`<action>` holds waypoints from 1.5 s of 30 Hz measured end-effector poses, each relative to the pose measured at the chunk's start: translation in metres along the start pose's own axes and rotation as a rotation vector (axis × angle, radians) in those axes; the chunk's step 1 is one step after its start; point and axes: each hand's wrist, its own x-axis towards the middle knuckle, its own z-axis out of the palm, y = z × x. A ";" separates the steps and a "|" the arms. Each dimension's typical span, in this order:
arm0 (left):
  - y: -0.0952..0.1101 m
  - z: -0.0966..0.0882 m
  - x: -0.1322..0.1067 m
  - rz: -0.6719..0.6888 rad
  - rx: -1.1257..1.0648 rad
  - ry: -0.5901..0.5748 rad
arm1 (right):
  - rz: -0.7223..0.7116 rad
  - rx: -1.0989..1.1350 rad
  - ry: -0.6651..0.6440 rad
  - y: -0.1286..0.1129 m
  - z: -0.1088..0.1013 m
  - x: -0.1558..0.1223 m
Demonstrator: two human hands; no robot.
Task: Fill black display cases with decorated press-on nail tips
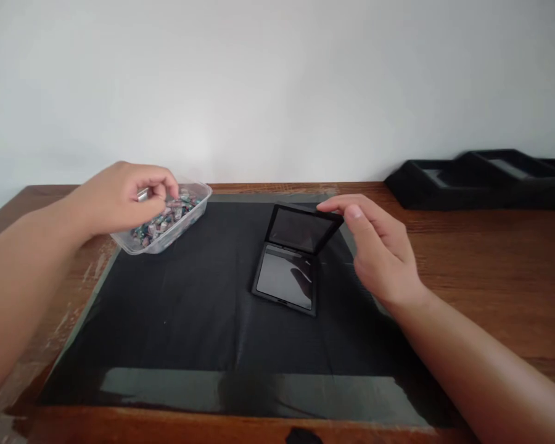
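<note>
My left hand (132, 194) hovers over a clear plastic tub (185, 222) at the left. Its fingers are curled, with a gap between thumb and index finger, and I see nothing held there. Inside the tub lies a heap of small wrapped pieces (166, 223) in pink, teal and silver; their kind is too small to tell. My right hand (382, 250) grips the upper right corner of the raised lid of a flat black hinged case (259, 283), index finger along the top edge. The lid has a dark panel, and the glossy base panel reflects a hand.
A black sheet (180, 320) with taped edges covers the middle of the wooden table (490, 283). At the back right stands a stepped black tray (481, 185) against the pale wall. A small dark object (303, 436) shows at the table's front edge.
</note>
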 end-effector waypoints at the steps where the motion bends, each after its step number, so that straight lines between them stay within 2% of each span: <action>1: -0.002 0.001 0.005 -0.014 0.016 -0.083 | -0.002 0.000 -0.011 0.000 0.000 0.000; 4: -0.008 0.007 0.018 -0.055 0.074 -0.230 | 0.010 -0.004 -0.029 0.000 -0.001 0.001; 10: -0.018 0.026 0.031 -0.058 0.189 -0.338 | 0.002 0.002 -0.044 0.000 -0.003 0.000; 15: -0.022 0.035 0.032 0.010 0.268 -0.318 | 0.005 -0.025 -0.066 -0.003 -0.003 -0.001; 22: -0.017 0.034 0.022 0.001 0.348 -0.214 | 0.026 -0.043 -0.070 -0.006 -0.003 -0.001; 27: -0.014 0.027 0.012 -0.065 0.339 -0.143 | 0.023 -0.040 -0.069 -0.005 -0.003 -0.001; 35: -0.010 0.004 -0.002 -0.164 0.369 0.007 | 0.001 -0.053 -0.058 -0.002 -0.004 -0.001; 37: -0.012 0.005 -0.002 -0.133 0.406 -0.018 | -0.004 -0.064 -0.060 -0.001 -0.004 0.000; 42: -0.021 0.019 0.006 -0.022 0.446 -0.191 | -0.015 -0.076 -0.061 0.001 -0.003 0.001; 45: -0.022 0.025 0.011 0.012 0.444 -0.222 | -0.012 -0.082 -0.065 0.002 -0.004 0.002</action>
